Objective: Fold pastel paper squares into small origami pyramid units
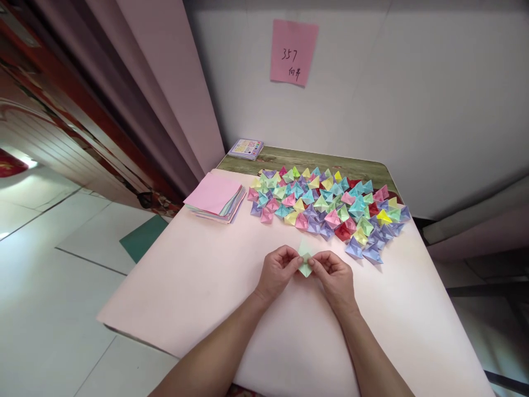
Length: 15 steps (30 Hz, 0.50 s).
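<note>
A small piece of light green origami paper [305,267], partly folded with a point at its bottom, is held just above the table. My left hand [280,270] pinches its left side between thumb and fingers. On the opposite side my right hand [335,275] grips it in the same way, with the thumb on the front. Beyond my hands lie many folded paper boats [320,204] in pink, blue, green, yellow, red and purple. The fingers behind the paper are partly hidden.
A stack of square coloured paper [215,194] sits at the table's back left. Behind it lies a printed pack [246,148]. The pale-covered table [185,298] meets a wall carrying a pink note [294,52]. A green sheet [142,238] is on the floor.
</note>
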Motion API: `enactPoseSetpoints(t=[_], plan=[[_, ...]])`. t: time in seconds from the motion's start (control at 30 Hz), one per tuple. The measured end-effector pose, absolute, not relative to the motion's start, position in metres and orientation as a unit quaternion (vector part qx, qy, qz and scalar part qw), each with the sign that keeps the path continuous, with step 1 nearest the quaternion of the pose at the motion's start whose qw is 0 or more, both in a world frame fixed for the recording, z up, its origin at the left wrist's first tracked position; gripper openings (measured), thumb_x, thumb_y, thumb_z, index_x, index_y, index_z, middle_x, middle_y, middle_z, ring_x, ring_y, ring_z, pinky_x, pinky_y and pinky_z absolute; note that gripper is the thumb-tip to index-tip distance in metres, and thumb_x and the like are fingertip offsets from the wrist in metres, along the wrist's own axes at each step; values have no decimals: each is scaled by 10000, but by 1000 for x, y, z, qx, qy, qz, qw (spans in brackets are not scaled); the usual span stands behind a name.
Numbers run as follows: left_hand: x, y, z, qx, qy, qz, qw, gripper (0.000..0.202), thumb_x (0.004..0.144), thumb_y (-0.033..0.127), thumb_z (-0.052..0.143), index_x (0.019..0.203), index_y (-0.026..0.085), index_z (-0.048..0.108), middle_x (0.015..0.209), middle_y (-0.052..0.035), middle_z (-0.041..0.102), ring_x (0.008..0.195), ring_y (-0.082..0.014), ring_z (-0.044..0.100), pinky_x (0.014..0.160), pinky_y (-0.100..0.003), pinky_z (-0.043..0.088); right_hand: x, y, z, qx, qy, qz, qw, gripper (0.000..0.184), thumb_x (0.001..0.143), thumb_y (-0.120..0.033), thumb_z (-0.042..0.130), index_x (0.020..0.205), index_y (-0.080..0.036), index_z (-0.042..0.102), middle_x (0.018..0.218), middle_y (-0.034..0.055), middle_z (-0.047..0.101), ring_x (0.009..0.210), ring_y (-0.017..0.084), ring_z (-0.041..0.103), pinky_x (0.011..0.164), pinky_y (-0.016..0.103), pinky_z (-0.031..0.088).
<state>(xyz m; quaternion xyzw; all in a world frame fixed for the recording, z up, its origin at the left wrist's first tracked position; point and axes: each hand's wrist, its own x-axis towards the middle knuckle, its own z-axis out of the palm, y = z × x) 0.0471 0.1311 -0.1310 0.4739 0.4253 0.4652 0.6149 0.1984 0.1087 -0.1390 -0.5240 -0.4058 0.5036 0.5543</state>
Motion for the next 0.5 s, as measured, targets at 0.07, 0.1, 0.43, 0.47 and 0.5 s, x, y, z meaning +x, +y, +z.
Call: enactPoseSetpoints(t=[0.07, 0.1, 0.43, 0.47, 0.5], plan=[[48, 131, -132, 461, 422, 476, 619, 251, 763, 349, 726, 767, 159, 562, 684, 18, 589, 619, -114, 585, 593, -231, 495, 196, 109, -140, -523, -382, 513, 563, 301, 699, -410, 810, 809, -196, 629, 675, 1, 672, 571, 144, 614, 542, 260, 514], [49, 131, -133, 451, 421, 482, 621, 258, 755, 343, 733, 788, 167, 547, 694, 23, 592, 625, -113, 590, 596, -228, 499, 196, 109, -141, -525, -374, 515, 565, 319, 696, -413, 813, 829, -200, 616, 668, -2, 670, 564, 143, 614, 535, 259, 513], [47, 135, -132, 409, 407, 465, 671, 415, 742, 370, 750, 1030, 182, 518, 698, 34, 660, 536, -117, 622, 566, -244, 524, 197, 109, -144, -536, -380, 504, 560, 378, 707, -427, 803, 918, -206, 580, 649, -15, 662, 541, 135, 610, 525, 245, 492], [46, 135, -131, 412, 406, 457, 675, 397, 762, 396, 729, 1028, 175, 533, 695, 25, 667, 533, -122, 628, 559, -246, 526, 197, 109, -144, -537, -380, 501, 563, 376, 705, -422, 805, 919, -208, 582, 659, -16, 664, 545, 132, 610, 528, 241, 490], [46, 135, -130, 418, 406, 444, 681, 375, 784, 425, 703, 1010, 165, 555, 685, 12, 673, 527, -128, 632, 542, -247, 526, 197, 109, -144, -536, -379, 498, 566, 373, 704, -417, 806, 919, -209, 584, 667, -16, 665, 550, 129, 610, 532, 237, 490]])
